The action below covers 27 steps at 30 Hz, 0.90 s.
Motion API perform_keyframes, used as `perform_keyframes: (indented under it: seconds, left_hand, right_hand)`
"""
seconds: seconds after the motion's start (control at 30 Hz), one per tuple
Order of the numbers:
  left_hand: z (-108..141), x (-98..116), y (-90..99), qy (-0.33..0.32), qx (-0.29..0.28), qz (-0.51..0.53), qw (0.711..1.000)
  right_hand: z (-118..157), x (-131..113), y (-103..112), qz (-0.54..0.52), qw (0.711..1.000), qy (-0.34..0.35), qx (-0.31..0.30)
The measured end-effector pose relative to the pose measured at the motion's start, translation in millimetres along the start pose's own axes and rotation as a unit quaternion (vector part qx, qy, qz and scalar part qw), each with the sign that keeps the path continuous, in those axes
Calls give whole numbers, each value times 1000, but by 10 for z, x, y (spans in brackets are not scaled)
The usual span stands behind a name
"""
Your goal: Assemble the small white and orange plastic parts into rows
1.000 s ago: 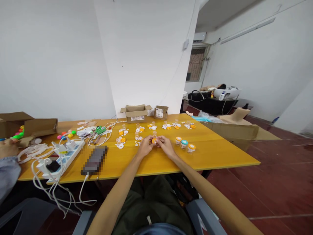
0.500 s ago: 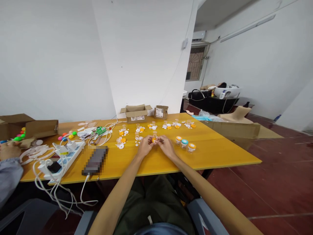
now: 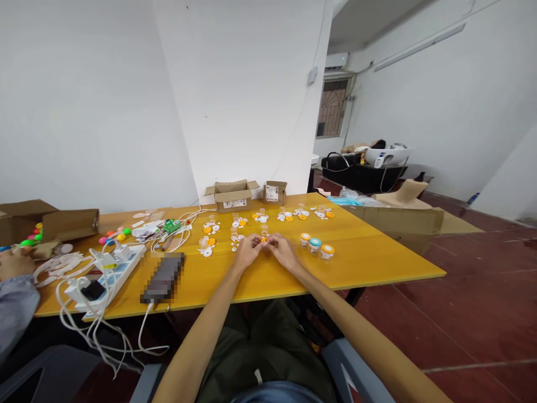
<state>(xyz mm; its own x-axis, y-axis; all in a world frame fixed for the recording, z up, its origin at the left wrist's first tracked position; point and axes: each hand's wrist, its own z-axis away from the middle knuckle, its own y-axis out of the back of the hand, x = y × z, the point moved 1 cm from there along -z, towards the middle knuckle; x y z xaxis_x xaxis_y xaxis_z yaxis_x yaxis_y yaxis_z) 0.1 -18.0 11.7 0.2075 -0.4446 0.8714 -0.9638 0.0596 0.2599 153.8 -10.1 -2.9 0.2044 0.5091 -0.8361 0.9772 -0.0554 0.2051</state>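
My left hand (image 3: 248,251) and my right hand (image 3: 282,251) meet above the table, their fingers pinched around a small orange lid (image 3: 264,239). Fingertips cover most of it, so its details are hidden. Just behind it stands a small clear cup (image 3: 264,229). To the right of my right hand are three clear jars: an orange-lidded jar (image 3: 305,240), a teal-lidded jar (image 3: 314,245) and another orange-lidded jar (image 3: 327,253). Left of my left hand lie white discs (image 3: 207,252) and an orange ring (image 3: 211,242).
Groups of clear cups, white wheels and orange parts (image 3: 289,217) spread along the back. Behind them stand two cardboard boxes, an open box (image 3: 233,202) and a smaller box (image 3: 274,193). A phone (image 3: 163,278), power strip (image 3: 121,274) and cables lie left, near another person's hand (image 3: 15,264).
The view has shifted slightly. My fingers have turned a little around the orange lid, and less of it shows now. The other things on the table stay where they were.
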Motion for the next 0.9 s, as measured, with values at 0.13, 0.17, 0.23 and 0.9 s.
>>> perform_keyframes:
  seconds: [0.13,0.17,0.23,0.9]
  left_hand:
    - [-2,-21,15,11,9,-1,1000]
    - [-3,-31,19,15,13,0,1000]
    - [-8,-54,26,25,18,5,1000]
    - [-74,-151,51,60,138,37,988]
  right_hand:
    - [11,6,-16,12,1000,18,-4]
    - [13,10,-21,16,1000,22,-6]
    - [17,19,-27,25,999,28,-9]
    - [9,121,41,154,986,20,63]
